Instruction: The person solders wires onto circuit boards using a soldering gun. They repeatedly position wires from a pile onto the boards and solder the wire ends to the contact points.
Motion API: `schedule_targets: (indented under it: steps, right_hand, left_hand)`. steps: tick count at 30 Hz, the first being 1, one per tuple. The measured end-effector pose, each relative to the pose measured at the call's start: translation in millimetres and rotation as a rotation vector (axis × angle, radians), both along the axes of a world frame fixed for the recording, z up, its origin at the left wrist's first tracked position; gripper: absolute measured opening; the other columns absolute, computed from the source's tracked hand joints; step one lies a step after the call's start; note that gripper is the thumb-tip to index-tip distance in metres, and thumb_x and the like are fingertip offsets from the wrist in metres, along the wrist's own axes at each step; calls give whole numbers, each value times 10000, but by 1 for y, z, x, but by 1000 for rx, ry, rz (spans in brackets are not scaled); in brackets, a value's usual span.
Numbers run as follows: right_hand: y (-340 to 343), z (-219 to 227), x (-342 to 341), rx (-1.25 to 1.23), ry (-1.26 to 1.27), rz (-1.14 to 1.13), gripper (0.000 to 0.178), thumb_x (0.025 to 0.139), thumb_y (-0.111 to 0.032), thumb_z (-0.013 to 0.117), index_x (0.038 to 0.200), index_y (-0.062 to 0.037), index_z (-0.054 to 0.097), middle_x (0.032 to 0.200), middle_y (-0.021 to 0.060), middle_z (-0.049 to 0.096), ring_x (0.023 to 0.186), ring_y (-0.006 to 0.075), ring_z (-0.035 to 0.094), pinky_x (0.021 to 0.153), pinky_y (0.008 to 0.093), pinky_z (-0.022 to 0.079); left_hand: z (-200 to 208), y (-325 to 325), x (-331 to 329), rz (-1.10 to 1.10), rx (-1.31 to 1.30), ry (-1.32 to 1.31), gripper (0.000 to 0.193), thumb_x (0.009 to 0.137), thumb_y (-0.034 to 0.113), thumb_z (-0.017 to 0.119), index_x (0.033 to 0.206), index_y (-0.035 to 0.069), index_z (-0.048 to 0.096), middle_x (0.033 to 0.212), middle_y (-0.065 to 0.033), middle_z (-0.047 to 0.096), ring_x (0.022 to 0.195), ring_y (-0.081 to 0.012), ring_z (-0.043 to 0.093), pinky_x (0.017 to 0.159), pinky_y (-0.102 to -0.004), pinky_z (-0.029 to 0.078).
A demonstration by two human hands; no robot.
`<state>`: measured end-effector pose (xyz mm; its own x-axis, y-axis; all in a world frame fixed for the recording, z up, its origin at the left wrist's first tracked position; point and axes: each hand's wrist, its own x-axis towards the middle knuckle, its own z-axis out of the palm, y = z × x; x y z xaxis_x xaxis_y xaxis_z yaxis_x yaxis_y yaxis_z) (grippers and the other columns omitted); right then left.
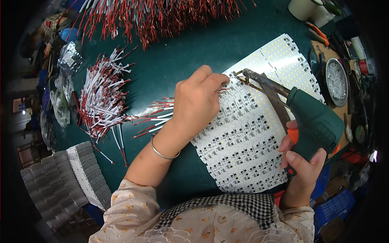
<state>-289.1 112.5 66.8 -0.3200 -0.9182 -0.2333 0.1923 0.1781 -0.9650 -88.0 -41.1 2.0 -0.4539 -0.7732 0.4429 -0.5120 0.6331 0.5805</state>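
A white sheet of LED circuit boards (243, 139), dotted with yellow LEDs and small black parts, lies at a slant before me. My right hand (304, 164) grips a green soldering gun (318, 121) with an orange trigger, fingers wrapped around its handle. The gun's dark metal tip reaches the sheet's upper left edge. Close to that tip, my left hand (196, 97) is closed, thumb and finger pinched together; what they hold is hidden. Red and white wires (160, 117) stick out leftward from under this hand and wrist, along the sheet's left edge.
A heap of cut red and white wires (105, 97) lies at left, and a larger wire bundle (162, 20) at the far edge. Stacked grey parts (56, 182) stand at lower left. On the right are a metal bowl (336, 83) of silvery bits and orange-handled pliers (318, 34).
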Motion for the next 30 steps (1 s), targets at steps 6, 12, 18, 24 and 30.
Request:
schedule_targets:
  steps: [6,12,18,24,30]
  right_hand:
    - [2,-5,-3,-21,-42,71,562,704,75,603,1248,95,464,1153,209,560,790,231,618,523,257,506]
    - [1,-4,1,23,-28,72,502,718,70,592,1211,77,496,1058,166,568,770,226,616,535,260,498]
    - [3,-11,0,-6,-46,89,414,729,87,585,1139,72,532,927,130,588,743,195,607,589,304,509]
    - [7,-19,-6,-45,27,202,371,737,127,561,1103,72,535,908,126,590,741,183,598,620,316,504]
    - [-4,0,8,-30,56,-126,491,703,-41,638,1122,140,458,805,177,586,568,164,569,415,233,457]
  left_hand:
    - [-2,0,1,-26,48,116,217,703,-122,664,858,26,699,676,-80,553,566,-174,554,515,-266,448]
    - [-4,0,1,-31,18,102,210,699,-109,681,856,29,699,669,-72,550,561,-163,544,507,-261,439]
    - [-6,-1,1,-48,17,131,221,689,-114,683,851,35,702,663,-67,548,556,-158,542,501,-260,435]
    - [-6,-2,1,-38,15,114,229,682,-115,684,850,39,707,665,-67,555,557,-159,546,499,-259,431]
    - [-4,-1,0,-34,10,82,227,687,-111,678,851,43,708,665,-68,554,558,-164,548,495,-262,428]
